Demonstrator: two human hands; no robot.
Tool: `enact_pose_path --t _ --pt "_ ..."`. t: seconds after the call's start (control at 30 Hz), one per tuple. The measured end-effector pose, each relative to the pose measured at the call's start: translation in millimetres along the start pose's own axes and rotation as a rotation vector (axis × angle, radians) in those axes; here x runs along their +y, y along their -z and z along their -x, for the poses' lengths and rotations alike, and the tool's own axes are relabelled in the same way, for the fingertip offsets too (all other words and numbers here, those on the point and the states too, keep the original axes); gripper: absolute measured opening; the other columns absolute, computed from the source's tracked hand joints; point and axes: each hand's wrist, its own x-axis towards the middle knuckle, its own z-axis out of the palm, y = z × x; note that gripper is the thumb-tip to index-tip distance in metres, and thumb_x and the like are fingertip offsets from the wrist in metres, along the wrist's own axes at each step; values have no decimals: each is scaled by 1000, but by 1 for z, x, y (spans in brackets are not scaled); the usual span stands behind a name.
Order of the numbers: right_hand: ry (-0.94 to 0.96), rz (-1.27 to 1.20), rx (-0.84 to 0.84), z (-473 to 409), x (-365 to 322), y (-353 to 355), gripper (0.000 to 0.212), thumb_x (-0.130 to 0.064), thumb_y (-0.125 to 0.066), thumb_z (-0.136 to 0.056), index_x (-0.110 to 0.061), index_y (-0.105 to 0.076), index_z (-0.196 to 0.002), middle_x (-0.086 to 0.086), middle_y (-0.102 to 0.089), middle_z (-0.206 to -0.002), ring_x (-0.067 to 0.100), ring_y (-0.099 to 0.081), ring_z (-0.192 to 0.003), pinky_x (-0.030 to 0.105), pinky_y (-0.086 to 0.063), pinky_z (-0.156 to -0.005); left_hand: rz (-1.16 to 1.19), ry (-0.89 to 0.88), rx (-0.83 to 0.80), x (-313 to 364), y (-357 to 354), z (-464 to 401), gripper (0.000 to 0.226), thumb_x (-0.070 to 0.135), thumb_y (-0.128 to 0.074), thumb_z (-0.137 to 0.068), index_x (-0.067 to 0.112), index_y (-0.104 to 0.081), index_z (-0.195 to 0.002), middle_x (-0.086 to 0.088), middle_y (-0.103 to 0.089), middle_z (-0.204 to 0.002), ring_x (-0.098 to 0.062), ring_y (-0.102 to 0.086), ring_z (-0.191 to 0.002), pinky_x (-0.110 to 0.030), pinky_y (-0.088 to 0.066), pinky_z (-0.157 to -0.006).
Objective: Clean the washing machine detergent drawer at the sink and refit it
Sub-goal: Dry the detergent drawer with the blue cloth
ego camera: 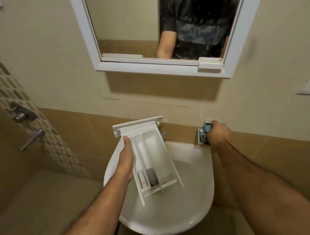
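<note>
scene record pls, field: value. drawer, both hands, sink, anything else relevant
drawer: white detergent drawer, tilted over the basin, front panel toward the wall
left hand: left hand gripping the drawer's left side
right hand: right hand at a wall holder, on a blue item; grip not clear
sink: white sink, no water visible
mirror: mirror above the sink

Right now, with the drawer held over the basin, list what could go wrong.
1. Only the left hand grips the detergent drawer, along one side, tilted over the sink; it could slip and knock the basin.
2. The right hand is off at the wall-mounted holder, so it cannot steady the drawer.
3. The drawer's front panel hides the tap behind it; water may hit it and splash out.
</note>
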Motion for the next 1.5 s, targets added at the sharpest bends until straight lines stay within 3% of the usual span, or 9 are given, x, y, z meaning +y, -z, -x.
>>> enact_pose_path --t 0.17,0.37,0.5,0.7,0.87,1.03,1.17,1.33,1.5 --pt "-100 -453 208 34 -10 40 7 -10 -56 -91 -13 -58 -85 15 -66 -90 29 -54 -75 30 -39 -65 -95 -14 -8 13 5 19 50 64 -22 -98 30 -50 -121 4 -62 -107 -16 -60 -96 -34 -51 -83" --pt "62 -1016 214 118 -86 82 24 1 -59 -86 -12 -61 -106 1 -65 -91 15 -69 -83 20 -50 -58 -190 -9 -43 33 14 36 74 68 -18 -96 19 -39 -147 1 -51 -135 -26 -48 -127 -33 -38 -102" --pt "453 -719 220 165 -155 73 53 2 -61 -82 -14 -58 -133 6 -60 -122 17 -54 -110 28 -43 -98 -216 -20 -73 43 20 44 95 86 -20 -81 23 -38 -149 -4 -44 -151 -26 -43 -136 -46 -34 -114" --pt "795 -451 292 198 -245 71 38 -12 -62 -77 -11 -71 -115 12 -62 -101 32 -53 -93 35 -45 -81 -268 -45 -216 39 45 24 122 105 -25 -49 31 -42 -145 -1 -50 -146 -23 -45 -135 -48 -36 -112" --pt "733 -61 312 203 -269 71 37 -15 -65 -79 -21 -66 -116 -1 -62 -118 26 -47 -107 41 -40 -87 -384 -147 -282 68 66 58 87 84 -26 -81 26 -45 -144 0 -54 -142 -21 -48 -132 -45 -38 -112" --pt "770 -93 359 205 -271 69 29 -18 -64 -84 -19 -66 -113 -3 -65 -114 26 -49 -107 40 -36 -84 -462 -190 -217 77 78 63 66 51 -52 -96 5 -43 -143 -3 -56 -132 -22 -50 -123 -32 -39 -101" --pt "779 -166 361 200 -264 72 30 -18 -65 -83 -16 -67 -113 0 -66 -116 28 -51 -106 40 -35 -85 -496 -225 -169 80 79 56 68 41 -60 -94 -1 -39 -144 -13 -52 -141 -29 -49 -128 -30 -39 -96" --pt "778 -158 383 187 -242 79 27 -18 -68 -82 -15 -68 -108 1 -67 -110 28 -52 -101 41 -39 -83 -458 -251 -129 81 68 54 53 38 -66 -91 -4 -56 -121 -8 -63 -105 -25 -57 -96 -29 -41 -79" --pt "767 -115 379 174 -217 86 29 -14 -68 -80 -16 -67 -109 -1 -67 -110 26 -53 -101 40 -39 -82 -420 -250 -142 75 45 62 62 34 -65 -93 -8 -46 -134 -6 -51 -109 -22 -48 -100 -27 -36 -83"
